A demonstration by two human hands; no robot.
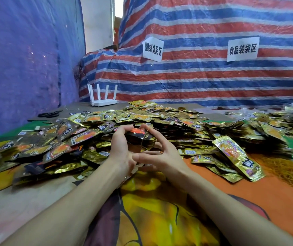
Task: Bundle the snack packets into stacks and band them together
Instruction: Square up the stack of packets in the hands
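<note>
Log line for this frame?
phase: banding | left hand, right hand: grip packet stack | rubber band: across stack

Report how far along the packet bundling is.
Done: one gold stack on the right looks gathered, though no band shows on it. In hand: the left hand and right hand grip a dark stack with a thin band stretched across it. Left: the big loose heap of packets beyond the hands.

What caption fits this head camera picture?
Left hand and right hand hold a snack packet stack with a rubber band across it.
</note>
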